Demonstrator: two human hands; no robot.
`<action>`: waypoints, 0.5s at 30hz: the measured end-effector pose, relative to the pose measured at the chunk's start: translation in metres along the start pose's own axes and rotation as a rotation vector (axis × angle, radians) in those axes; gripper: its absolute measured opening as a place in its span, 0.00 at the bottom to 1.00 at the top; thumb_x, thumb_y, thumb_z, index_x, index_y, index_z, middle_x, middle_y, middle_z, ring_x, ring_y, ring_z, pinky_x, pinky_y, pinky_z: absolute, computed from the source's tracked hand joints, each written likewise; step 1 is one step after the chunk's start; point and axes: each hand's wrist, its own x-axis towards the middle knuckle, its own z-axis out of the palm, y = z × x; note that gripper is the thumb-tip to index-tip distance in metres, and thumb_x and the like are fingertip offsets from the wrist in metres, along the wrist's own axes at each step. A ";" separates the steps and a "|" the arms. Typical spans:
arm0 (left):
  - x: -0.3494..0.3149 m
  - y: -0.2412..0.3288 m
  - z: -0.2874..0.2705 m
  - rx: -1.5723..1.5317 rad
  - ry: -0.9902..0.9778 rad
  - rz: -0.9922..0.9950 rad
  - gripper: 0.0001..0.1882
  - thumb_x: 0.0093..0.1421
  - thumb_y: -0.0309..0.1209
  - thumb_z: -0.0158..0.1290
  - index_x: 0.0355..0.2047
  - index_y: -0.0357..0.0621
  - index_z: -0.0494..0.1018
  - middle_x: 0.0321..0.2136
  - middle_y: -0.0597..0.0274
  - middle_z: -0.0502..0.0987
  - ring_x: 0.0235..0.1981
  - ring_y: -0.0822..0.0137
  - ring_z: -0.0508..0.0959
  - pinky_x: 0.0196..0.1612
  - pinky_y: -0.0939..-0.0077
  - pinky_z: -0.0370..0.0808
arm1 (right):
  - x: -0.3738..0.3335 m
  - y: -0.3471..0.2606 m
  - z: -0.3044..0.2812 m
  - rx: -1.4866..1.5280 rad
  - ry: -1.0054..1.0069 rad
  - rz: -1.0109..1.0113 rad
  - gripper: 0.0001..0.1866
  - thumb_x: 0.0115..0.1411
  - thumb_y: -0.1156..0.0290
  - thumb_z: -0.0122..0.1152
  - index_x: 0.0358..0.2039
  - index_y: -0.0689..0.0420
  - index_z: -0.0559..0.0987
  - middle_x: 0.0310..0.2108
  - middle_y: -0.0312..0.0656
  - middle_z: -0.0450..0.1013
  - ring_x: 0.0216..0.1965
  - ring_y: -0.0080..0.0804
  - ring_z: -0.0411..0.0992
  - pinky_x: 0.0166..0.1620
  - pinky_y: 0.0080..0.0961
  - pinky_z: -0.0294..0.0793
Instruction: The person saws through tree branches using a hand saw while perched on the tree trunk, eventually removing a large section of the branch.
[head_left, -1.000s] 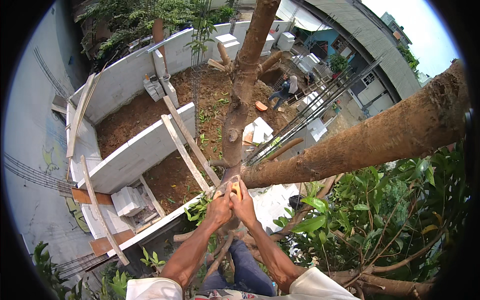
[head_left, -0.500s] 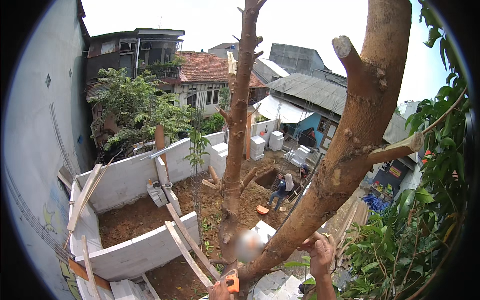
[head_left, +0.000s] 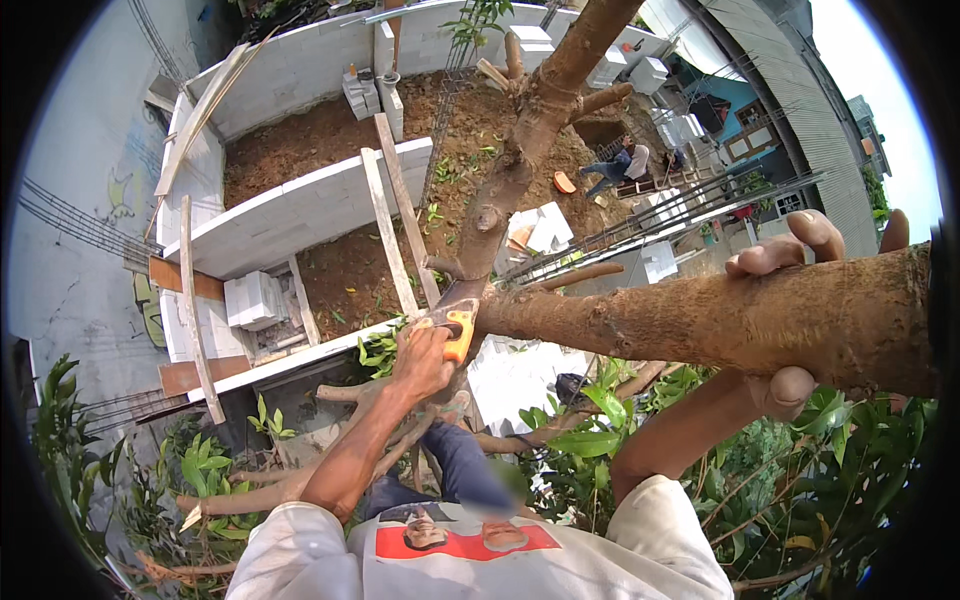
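Note:
My left hand (head_left: 424, 358) is closed round the orange handle of a handsaw (head_left: 461, 333). Its blade runs up to the fork where a thick limb leaves the tree trunk (head_left: 503, 205), and seems to touch the wood there. How deep the teeth sit cannot be seen. My right hand (head_left: 785, 245) wraps this thick brown limb (head_left: 690, 318) farther out, with fingers over the top and thumb below. The limb hides most of the palm. Cut branch stubs (head_left: 603, 100) stick out of the trunk higher up.
Far below lie white block walls (head_left: 300, 205), bare soil and leaning wooden planks (head_left: 390, 232). Steel rods (head_left: 610, 225) extend behind the limb. A person (head_left: 622, 168) bends beside a pit. Leafy branches (head_left: 590, 435) surround my legs (head_left: 465, 465).
My view has tilted downward. My right hand, earlier raised with fingers pinched beside the limb, now grips it. My left hand still holds the saw, whose blade now shows at the fork.

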 end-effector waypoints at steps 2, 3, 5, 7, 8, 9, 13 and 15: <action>-0.004 -0.012 0.000 -0.014 0.013 -0.009 0.26 0.49 0.29 0.64 0.50 0.44 0.73 0.45 0.52 0.79 0.55 0.49 0.77 0.61 0.48 0.64 | 0.005 0.014 -0.006 0.003 -0.147 -0.041 0.73 0.48 0.40 0.84 0.78 0.60 0.44 0.59 0.54 0.66 0.57 0.47 0.72 0.57 0.48 0.77; -0.006 -0.016 -0.001 -0.004 -0.002 0.009 0.25 0.49 0.28 0.64 0.49 0.44 0.73 0.44 0.52 0.79 0.55 0.49 0.77 0.61 0.48 0.64 | 0.005 0.020 -0.007 0.087 -0.202 -0.040 0.73 0.46 0.38 0.84 0.77 0.60 0.47 0.57 0.51 0.67 0.56 0.45 0.72 0.57 0.46 0.76; -0.007 -0.021 -0.001 0.036 0.014 0.038 0.24 0.48 0.27 0.63 0.47 0.44 0.72 0.43 0.53 0.78 0.54 0.50 0.77 0.61 0.47 0.64 | 0.003 0.029 -0.009 0.211 -0.211 -0.091 0.70 0.44 0.36 0.84 0.75 0.61 0.53 0.52 0.44 0.67 0.55 0.40 0.70 0.58 0.42 0.71; -0.005 -0.015 0.012 0.078 0.096 0.057 0.22 0.46 0.25 0.63 0.43 0.45 0.72 0.40 0.54 0.79 0.52 0.51 0.78 0.59 0.47 0.65 | 0.020 0.036 -0.011 0.301 -0.314 -0.113 0.68 0.44 0.33 0.83 0.72 0.63 0.58 0.47 0.40 0.66 0.55 0.36 0.68 0.56 0.37 0.69; -0.004 -0.015 0.016 0.066 0.092 0.048 0.22 0.46 0.25 0.63 0.43 0.45 0.72 0.40 0.54 0.79 0.52 0.51 0.78 0.59 0.47 0.65 | 0.031 0.043 -0.012 0.349 -0.371 -0.120 0.67 0.44 0.31 0.82 0.70 0.65 0.61 0.44 0.37 0.65 0.54 0.34 0.67 0.55 0.35 0.68; -0.001 -0.012 0.020 0.058 0.064 0.024 0.21 0.46 0.25 0.64 0.43 0.45 0.73 0.39 0.55 0.79 0.51 0.51 0.78 0.56 0.49 0.66 | 0.048 0.054 -0.052 0.482 -0.380 0.005 0.65 0.47 0.31 0.79 0.69 0.66 0.62 0.48 0.41 0.68 0.57 0.38 0.68 0.59 0.41 0.69; 0.000 -0.005 0.013 0.048 -0.023 -0.086 0.18 0.47 0.26 0.65 0.39 0.46 0.74 0.36 0.56 0.81 0.49 0.53 0.80 0.50 0.52 0.68 | 0.147 0.144 -0.031 -0.276 0.017 0.121 0.42 0.70 0.43 0.60 0.70 0.64 0.66 0.64 0.59 0.69 0.69 0.54 0.67 0.70 0.54 0.70; -0.003 -0.009 0.010 0.083 -0.088 -0.170 0.14 0.49 0.27 0.65 0.36 0.45 0.75 0.36 0.56 0.82 0.49 0.53 0.81 0.48 0.52 0.71 | 0.181 0.225 0.013 -0.447 0.056 0.069 0.35 0.75 0.50 0.55 0.71 0.64 0.66 0.66 0.61 0.68 0.70 0.55 0.67 0.71 0.52 0.70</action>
